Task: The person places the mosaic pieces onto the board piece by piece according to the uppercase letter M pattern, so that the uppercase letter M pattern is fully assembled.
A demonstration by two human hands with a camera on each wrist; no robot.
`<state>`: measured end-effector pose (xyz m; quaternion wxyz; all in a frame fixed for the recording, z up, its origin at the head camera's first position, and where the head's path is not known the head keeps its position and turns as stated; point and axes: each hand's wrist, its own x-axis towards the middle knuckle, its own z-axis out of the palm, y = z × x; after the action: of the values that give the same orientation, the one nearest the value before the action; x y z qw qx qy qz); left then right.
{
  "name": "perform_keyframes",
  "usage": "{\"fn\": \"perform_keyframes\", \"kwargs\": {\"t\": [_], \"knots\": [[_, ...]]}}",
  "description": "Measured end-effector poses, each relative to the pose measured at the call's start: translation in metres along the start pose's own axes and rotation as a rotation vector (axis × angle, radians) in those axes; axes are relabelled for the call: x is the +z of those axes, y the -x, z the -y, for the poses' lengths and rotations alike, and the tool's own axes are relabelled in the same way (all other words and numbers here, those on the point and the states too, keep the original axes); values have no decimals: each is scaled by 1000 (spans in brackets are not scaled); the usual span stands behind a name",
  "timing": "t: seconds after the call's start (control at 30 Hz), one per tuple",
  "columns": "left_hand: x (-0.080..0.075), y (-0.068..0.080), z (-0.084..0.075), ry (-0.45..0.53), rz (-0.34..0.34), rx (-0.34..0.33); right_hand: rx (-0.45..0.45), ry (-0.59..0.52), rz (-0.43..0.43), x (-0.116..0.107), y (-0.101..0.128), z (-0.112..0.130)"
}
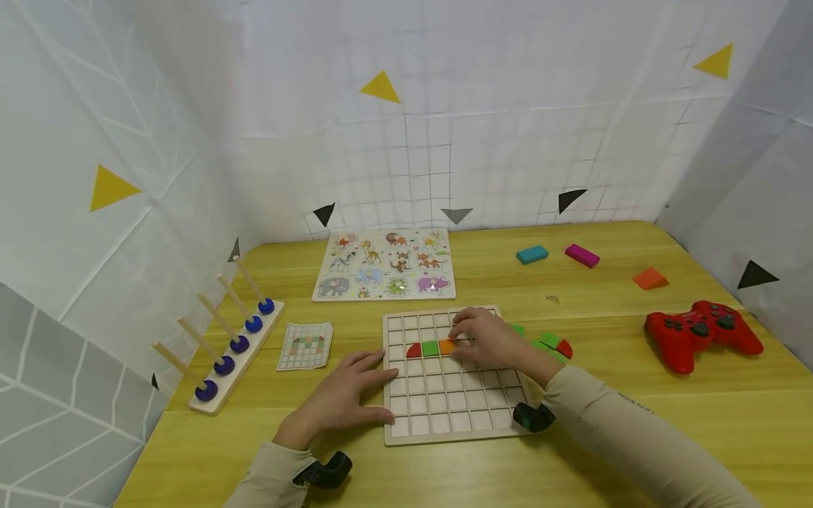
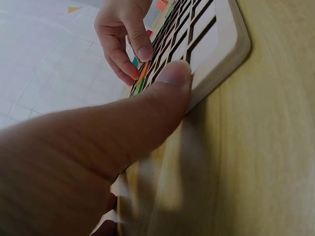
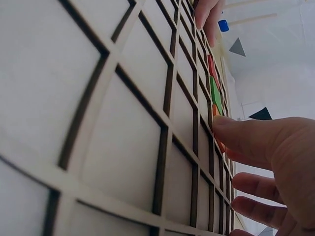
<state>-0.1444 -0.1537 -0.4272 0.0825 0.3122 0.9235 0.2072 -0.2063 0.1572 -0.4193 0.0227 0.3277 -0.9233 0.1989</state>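
Note:
A wooden grid board (image 1: 438,438) lies in front of me, divided into square cells. In one of its upper rows sit a red rounded tile (image 1: 414,351), a green square tile (image 1: 430,348) and an orange tile (image 1: 447,346), side by side. My right hand (image 1: 489,340) pinches the orange tile between thumb and forefinger at its cell; the right wrist view shows the thumb (image 3: 231,129) against it. My left hand (image 1: 346,395) rests at the board's left edge, fingers extended, its thumb (image 2: 162,93) touching the rim.
Loose green and red tiles (image 1: 550,341) lie right of the board, partly behind my right arm. A pattern card (image 1: 306,346) and a peg stand with blue rings (image 1: 239,343) are left. An animal puzzle (image 1: 385,264) lies behind; a red game controller (image 1: 701,335) and coloured blocks (image 1: 532,255) are right.

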Motion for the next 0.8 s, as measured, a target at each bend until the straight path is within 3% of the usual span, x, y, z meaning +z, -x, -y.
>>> {"fn": "perform_keyframes", "kwargs": {"t": [0.33, 0.57, 0.8], "knots": [[-1, 0, -1, -25, -18, 24, 21, -6, -8, 1, -2, 1], [-1, -1, 0, -2, -2, 0, -17, 20, -46, 13, -10, 11], [1, -1, 2, -1, 9, -8, 18, 21, -77, 22, -13, 17]]}}
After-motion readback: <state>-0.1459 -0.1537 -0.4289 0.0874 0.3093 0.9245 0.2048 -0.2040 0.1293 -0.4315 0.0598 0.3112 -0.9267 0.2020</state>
